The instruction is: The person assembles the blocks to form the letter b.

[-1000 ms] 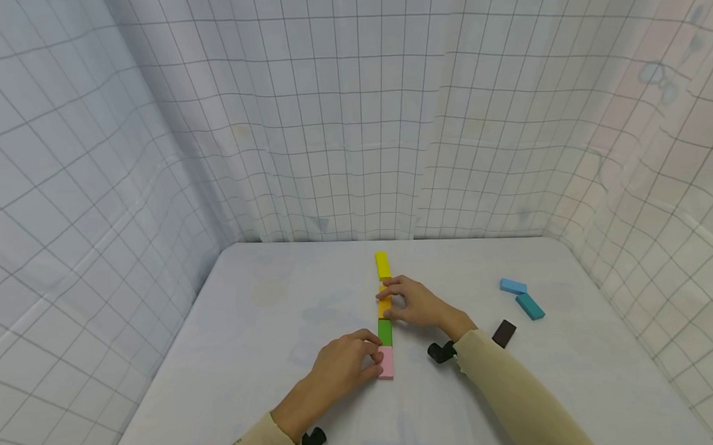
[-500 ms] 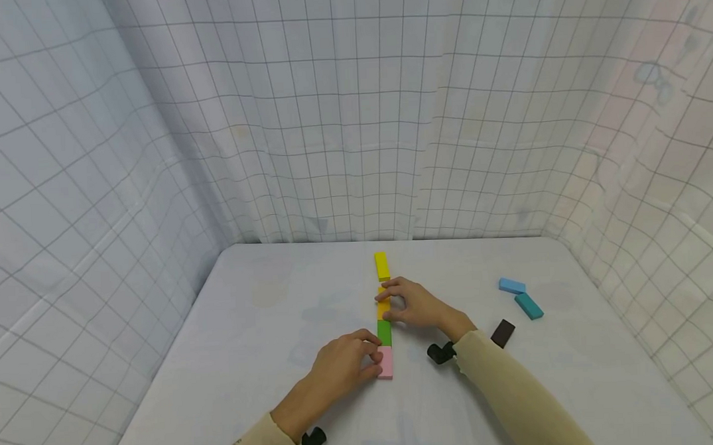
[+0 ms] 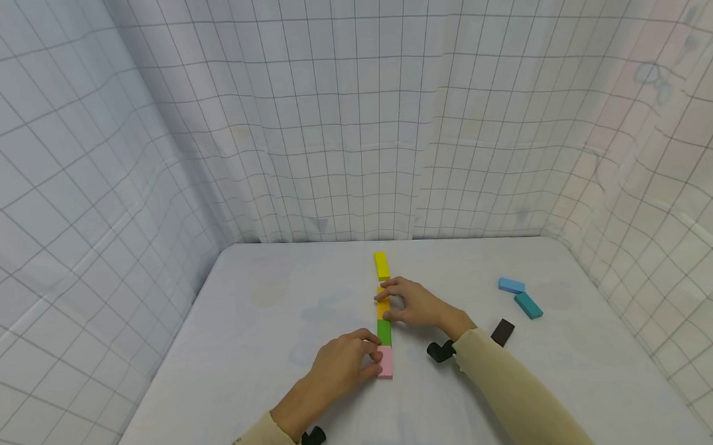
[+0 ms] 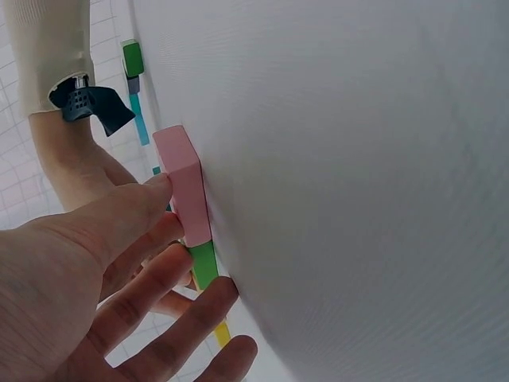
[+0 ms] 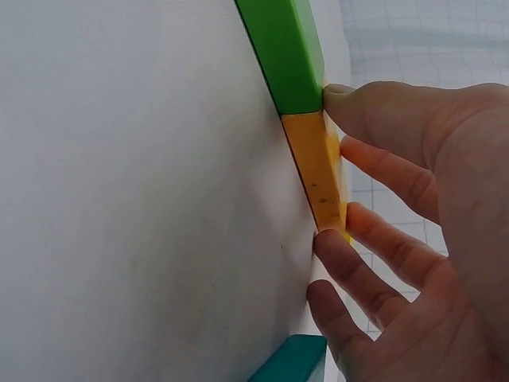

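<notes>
A line of small blocks runs away from me down the middle of the table: pink (image 3: pixel 386 363), green (image 3: pixel 384 333), orange (image 3: pixel 382 309), then yellow (image 3: pixel 382 266) at the far end, set off by a gap. My left hand (image 3: pixel 343 362) touches the pink block with its thumb and index finger on the left edge; its other fingertips reach along the green block. With my right hand (image 3: pixel 422 304) I hold the orange block, thumb at the joint with green, fingers across the top and far end. Those fingers cover part of the orange block.
To the right lie a light blue block (image 3: pixel 511 285), a teal block (image 3: pixel 528 305) close beside it, and a dark brown block (image 3: pixel 503 332) near my right sleeve (image 3: pixel 507 388). Gridded white curtains (image 3: pixel 352 116) hang behind and at both sides of the table (image 3: pixel 255 366).
</notes>
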Motion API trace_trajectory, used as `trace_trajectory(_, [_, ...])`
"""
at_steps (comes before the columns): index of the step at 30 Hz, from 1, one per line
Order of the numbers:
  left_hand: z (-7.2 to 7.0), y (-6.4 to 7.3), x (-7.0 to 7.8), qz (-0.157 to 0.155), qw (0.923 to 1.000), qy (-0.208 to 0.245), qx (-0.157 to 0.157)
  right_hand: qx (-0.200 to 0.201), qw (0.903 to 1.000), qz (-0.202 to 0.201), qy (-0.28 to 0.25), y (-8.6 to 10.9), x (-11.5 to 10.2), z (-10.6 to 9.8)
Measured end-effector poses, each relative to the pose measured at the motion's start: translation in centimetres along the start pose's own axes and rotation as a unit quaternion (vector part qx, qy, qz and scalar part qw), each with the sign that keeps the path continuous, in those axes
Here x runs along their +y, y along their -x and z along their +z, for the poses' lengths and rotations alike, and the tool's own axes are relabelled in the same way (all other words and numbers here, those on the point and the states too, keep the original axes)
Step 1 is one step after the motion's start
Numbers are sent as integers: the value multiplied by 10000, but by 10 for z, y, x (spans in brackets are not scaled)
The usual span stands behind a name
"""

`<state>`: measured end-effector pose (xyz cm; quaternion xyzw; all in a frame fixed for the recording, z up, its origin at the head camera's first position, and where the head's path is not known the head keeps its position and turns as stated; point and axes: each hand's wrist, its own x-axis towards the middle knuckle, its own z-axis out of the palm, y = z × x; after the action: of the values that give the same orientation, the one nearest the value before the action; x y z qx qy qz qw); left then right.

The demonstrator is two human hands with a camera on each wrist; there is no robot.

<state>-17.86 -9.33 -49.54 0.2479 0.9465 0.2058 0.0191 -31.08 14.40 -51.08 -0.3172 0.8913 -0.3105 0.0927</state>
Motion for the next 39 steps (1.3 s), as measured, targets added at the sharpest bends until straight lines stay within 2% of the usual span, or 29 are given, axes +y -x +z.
trace_trajectory(7, [-1, -1, 0, -123, 9998, 62, -127, -123, 9999, 120, -15, -1, -2, -2])
trace_trajectory(19, [-2, -1, 1, -99, 9999, 21, -127, -145, 9998, 162, -26, -1, -3, -3])
trace_trajectory(28, [-1, -1, 0, -75, 9999, 13, -106, 193, 9997, -148, 34, -3, -1, -8])
trace_trajectory(34, [-2, 0, 1, -153, 9997, 61, -162, 361, 9993, -26, 9, -9, 5, -12])
trace_trajectory(39, [-2, 1, 1, -69, 9999, 57, -111, 611, 9981, -9, 37, -15, 8, -16])
